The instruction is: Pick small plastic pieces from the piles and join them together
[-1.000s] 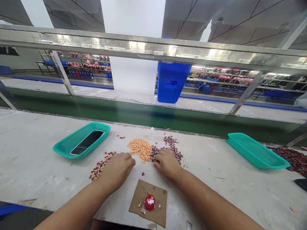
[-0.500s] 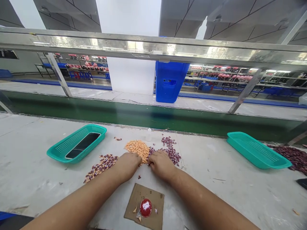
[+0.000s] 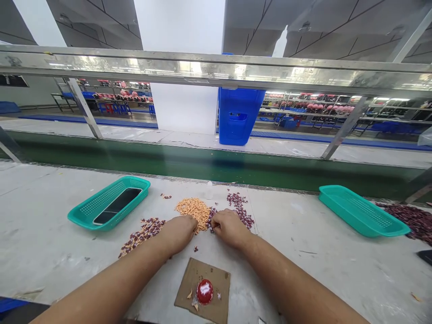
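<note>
My left hand (image 3: 180,229) is closed at the near edge of a heap of small orange pieces (image 3: 194,209); anything in its fingers is hidden. My right hand (image 3: 227,226) has its fingertips pinched at the edge of a scatter of small dark purple pieces (image 3: 243,211), and I cannot make out what they hold. Left of my left hand lies a pile of mixed orange and purple pieces (image 3: 143,234). Between my forearms, a square of brown cardboard (image 3: 189,281) bears a shiny red dome-shaped object (image 3: 204,291).
A green perforated basket (image 3: 91,204) with a dark phone-like slab (image 3: 118,206) in it stands at left. Another green basket (image 3: 361,216) is at right, beside a dark red heap (image 3: 410,220). Behind the table run a green strip (image 3: 189,162) and a metal rail (image 3: 162,65); a blue bin (image 3: 238,121) stands beyond.
My right hand has shifted slightly to the right, away from the orange heap. My left hand has drawn back a little to the left. The heaps look much the same.
</note>
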`<state>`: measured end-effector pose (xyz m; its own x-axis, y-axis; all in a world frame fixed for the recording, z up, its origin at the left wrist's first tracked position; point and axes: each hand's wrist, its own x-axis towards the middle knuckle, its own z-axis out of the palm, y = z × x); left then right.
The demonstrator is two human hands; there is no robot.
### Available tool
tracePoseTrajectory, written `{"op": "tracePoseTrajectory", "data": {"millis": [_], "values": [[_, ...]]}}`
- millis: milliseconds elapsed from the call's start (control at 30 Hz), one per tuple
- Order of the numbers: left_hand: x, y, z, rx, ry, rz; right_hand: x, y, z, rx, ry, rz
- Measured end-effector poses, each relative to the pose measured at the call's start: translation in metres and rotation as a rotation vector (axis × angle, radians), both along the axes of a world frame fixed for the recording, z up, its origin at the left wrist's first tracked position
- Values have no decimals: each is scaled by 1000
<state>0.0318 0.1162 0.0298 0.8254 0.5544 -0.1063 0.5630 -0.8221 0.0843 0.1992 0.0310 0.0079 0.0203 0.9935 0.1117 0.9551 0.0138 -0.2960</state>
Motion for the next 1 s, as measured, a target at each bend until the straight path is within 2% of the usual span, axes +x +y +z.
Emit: {"op": "tracePoseTrajectory", "data": {"millis": [133, 233, 400, 500, 567, 700, 767, 867, 1000], "values": [[1, -1, -1, -34, -32, 20, 4, 0, 1, 1, -2, -71], [-2, -2, 5, -75, -102, 55, 4, -1, 2, -9, -2, -90], [-12, -5, 18, -226, -297, 130, -2, -2, 2, -33, 46, -25], [-21, -14, 20, -351, -407, 161, -6, 0, 0, -48, 116, 4], [-27, -23, 19, -474, -498, 182, -9, 1, 0, -46, 191, -1], [-36, -40, 12, -929, -794, 319, -24, -9, 10, -14, 464, -9], [-38, -48, 8, -1030, -923, 395, -37, -20, 17, -14, 669, 6], [-36, -60, 6, -965, -1017, 398, -57, -39, 25, -32, 994, 54], [-37, -78, 8, -764, -896, 293, -70, -56, 21, -16, 1296, 51]]}}
